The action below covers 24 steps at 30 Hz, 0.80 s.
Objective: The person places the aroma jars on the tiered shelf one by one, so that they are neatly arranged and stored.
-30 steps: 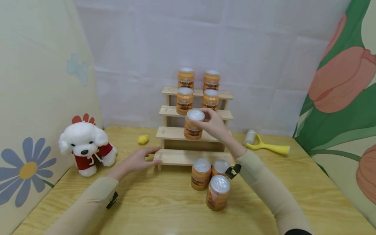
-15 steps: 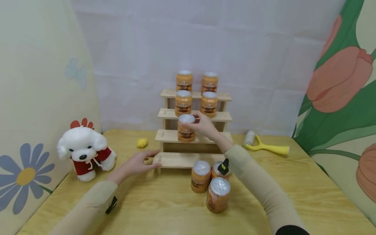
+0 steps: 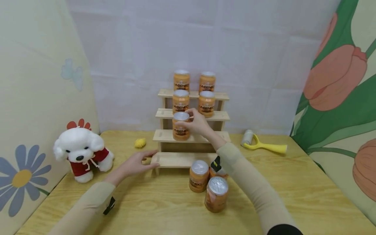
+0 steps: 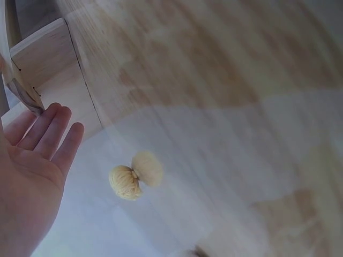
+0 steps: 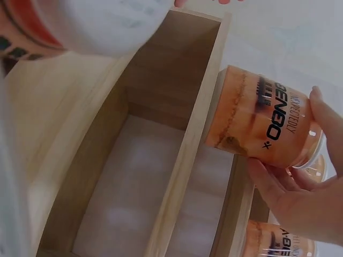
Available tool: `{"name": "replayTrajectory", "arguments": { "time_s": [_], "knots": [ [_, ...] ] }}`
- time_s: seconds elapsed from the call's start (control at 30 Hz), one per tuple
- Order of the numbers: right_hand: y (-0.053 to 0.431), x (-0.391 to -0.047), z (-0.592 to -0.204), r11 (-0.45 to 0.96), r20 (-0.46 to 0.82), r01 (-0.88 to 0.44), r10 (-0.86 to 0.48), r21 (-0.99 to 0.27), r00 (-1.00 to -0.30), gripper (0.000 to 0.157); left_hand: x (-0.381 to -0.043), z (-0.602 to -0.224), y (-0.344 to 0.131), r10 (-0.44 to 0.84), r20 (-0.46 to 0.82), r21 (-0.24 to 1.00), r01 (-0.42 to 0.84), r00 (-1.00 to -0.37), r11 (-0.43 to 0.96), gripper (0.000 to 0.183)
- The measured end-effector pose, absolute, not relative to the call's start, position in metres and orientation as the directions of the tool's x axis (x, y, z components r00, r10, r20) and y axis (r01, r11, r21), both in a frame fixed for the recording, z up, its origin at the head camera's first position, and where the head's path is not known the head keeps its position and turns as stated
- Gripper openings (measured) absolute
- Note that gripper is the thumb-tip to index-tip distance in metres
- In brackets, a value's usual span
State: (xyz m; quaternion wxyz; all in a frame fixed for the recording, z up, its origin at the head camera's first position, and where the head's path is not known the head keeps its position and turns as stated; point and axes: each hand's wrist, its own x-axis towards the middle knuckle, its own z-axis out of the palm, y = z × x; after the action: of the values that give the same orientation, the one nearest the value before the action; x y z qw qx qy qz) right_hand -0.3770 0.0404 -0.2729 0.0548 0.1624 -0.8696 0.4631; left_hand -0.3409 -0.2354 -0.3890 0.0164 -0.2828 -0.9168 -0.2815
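A stepped wooden display stand point(image 3: 176, 160) stands on the table, with orange cans on its upper steps. My right hand point(image 3: 198, 124) grips an orange can point(image 3: 180, 131) at the left part of the second step from the bottom. In the right wrist view, thumb and fingers hold that can point(image 5: 262, 118) round its side near the lid, its base at the step's edge. My left hand point(image 3: 136, 164) touches the stand's left end by the bottom step. The left wrist view shows that hand's fingers point(image 4: 67, 147) nearly straight, fingertips at the wood.
Three more cans point(image 3: 216, 195) cluster before the stand on the right. A white plush dog point(image 3: 79, 147) in red sits at left, near a small yellow yarn ball point(image 3: 140, 143). A yellow-handled roller point(image 3: 268, 148) lies at right. Cloth walls enclose the back and sides.
My right hand has moved left along the step with the can, which now stands below the left column of cans. My left hand stays at the stand. The head view has shifted slightly.
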Motion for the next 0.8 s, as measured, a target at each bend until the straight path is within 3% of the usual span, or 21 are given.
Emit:
{"name": "replayTrajectory", "arguments": {
  "time_s": [0.33,0.8],
  "knots": [
    [0.0368,-0.3772,-0.2700,0.545,0.261,-0.354,-0.242,-0.760,-0.934,0.067,-0.3405,-0.3891,-0.2361,0.508,0.189,0.505,0.527,-0.840,0.684,0.071],
    [0.0370,-0.3792,-0.2760,0.480,0.279,-0.356,-0.227,-0.802,-0.933,0.064,-0.3387,-0.3875,-0.2362,0.503,0.186,0.503,0.522,-0.844,0.689,0.071]
  ]
}}
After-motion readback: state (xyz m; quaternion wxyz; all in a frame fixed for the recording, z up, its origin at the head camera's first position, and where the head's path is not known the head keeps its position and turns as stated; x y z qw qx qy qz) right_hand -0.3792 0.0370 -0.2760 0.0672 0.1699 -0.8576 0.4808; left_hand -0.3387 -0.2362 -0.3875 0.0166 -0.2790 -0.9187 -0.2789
